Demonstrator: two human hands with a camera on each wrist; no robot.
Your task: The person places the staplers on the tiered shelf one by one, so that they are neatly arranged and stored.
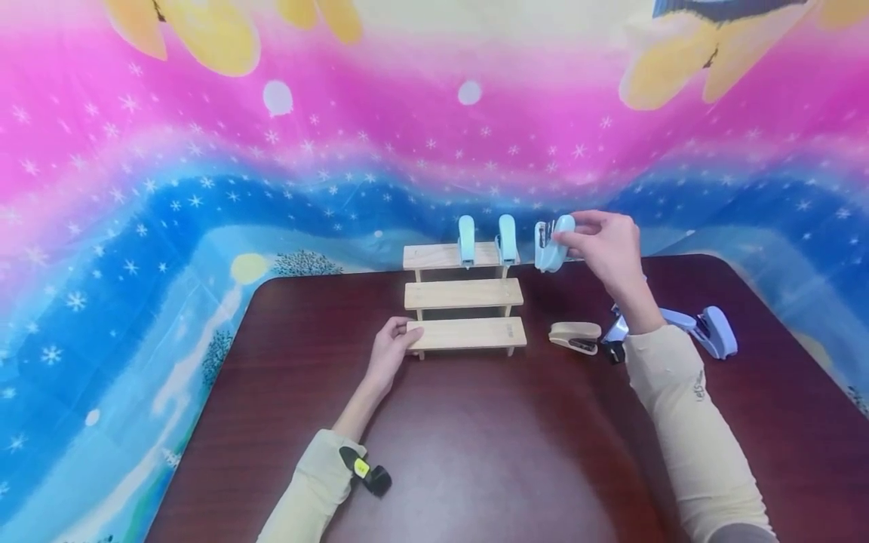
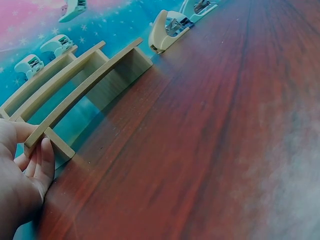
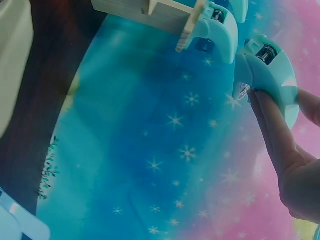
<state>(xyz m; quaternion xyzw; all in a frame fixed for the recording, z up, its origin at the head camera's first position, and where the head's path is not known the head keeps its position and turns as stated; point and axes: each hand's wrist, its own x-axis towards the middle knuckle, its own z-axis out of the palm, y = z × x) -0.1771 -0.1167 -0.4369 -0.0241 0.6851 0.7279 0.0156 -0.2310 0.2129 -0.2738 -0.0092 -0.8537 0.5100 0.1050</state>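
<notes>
My left hand (image 1: 392, 345) grips the left end of the lowest step of a three-tier wooden rack (image 1: 468, 333), thumb on top. In the left wrist view, its fingers (image 2: 46, 157) curl under that board's end. My right hand (image 1: 607, 245) pinches a mint-green stapler (image 1: 562, 245) in the air, just right of the top step. Two more mint-green staplers stand on that step, one stapler (image 1: 465, 240) near its middle and another stapler (image 1: 506, 238) at its right end. The right wrist view shows the held stapler (image 3: 270, 75) between thumb and fingers.
On the dark red table (image 1: 326, 400), a cream stapler (image 1: 574, 335) lies right of the rack. Blue-lavender staplers (image 1: 716, 332) lie farther right, partly behind my right forearm. A patterned cloth (image 1: 380, 136) hangs behind the table. A black strap device (image 1: 366, 471) sits on my left wrist.
</notes>
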